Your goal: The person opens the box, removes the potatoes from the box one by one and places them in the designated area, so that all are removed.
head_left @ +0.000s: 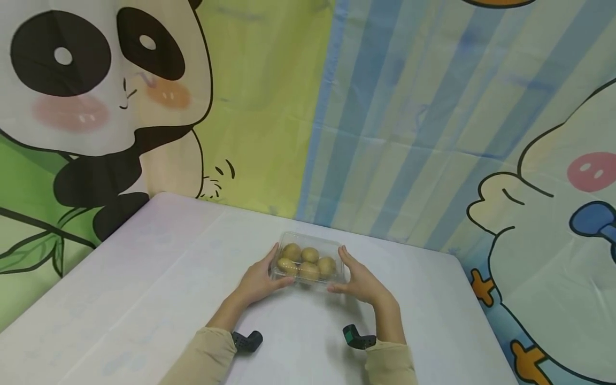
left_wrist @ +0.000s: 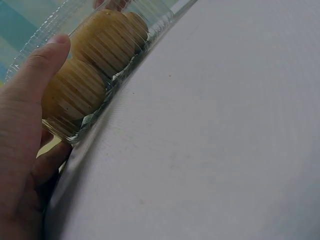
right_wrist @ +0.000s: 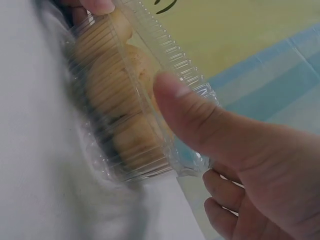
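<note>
A clear plastic box (head_left: pixel 315 240) holds several round, yellowish-brown potatoes (head_left: pixel 309 271) near the far side of the white table. My left hand (head_left: pixel 260 279) grips its left end and my right hand (head_left: pixel 361 279) its right end. Ribbed walls and a rim show close up in the left wrist view, where the left thumb (left_wrist: pixel 55 50) lies against the front side. In the right wrist view the right thumb (right_wrist: pixel 180 100) lies over the box near its ridged rim, other fingers curling beneath that end. The box's far side is hidden.
The white table (head_left: pixel 144 278) spreads out on both sides of the arms. Behind it hangs a printed cloth (head_left: pixel 260 107) with a panda and stripes. Dark wrist devices (head_left: pixel 247 341) sit at both sleeve cuffs.
</note>
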`<state>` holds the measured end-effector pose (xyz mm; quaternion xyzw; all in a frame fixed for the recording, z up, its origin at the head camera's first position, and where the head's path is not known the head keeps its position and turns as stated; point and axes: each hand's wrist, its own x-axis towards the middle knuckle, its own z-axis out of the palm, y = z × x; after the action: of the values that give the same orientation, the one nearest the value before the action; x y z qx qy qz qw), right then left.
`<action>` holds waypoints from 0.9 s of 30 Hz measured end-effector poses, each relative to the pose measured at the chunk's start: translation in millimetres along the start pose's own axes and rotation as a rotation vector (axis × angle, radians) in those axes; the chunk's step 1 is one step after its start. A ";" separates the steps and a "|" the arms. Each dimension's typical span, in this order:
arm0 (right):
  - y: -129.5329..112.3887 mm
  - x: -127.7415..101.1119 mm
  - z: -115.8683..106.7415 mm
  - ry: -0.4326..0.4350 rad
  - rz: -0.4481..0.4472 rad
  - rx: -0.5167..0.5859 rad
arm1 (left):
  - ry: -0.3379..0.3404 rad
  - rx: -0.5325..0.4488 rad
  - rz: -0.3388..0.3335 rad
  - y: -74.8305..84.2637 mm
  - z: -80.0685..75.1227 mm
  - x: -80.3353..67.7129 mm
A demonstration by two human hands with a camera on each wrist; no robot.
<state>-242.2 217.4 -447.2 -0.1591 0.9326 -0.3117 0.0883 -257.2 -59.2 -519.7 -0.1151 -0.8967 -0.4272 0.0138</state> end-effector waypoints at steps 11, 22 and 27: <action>5.8 -2.0 8.4 0.064 -0.048 -0.003 | -0.002 0.018 0.007 -6.4 0.5 -0.8; 11.4 -3.7 16.1 0.126 -0.097 -0.114 | -0.002 0.008 0.014 -5.7 1.2 0.5; 9.9 -3.6 18.7 0.144 -0.088 -0.108 | -0.006 -0.009 0.006 -1.8 0.3 0.3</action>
<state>-236.3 215.8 -467.8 -0.1817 0.9440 -0.2754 -0.0012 -257.8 -60.0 -521.2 -0.1194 -0.8945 -0.4307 0.0119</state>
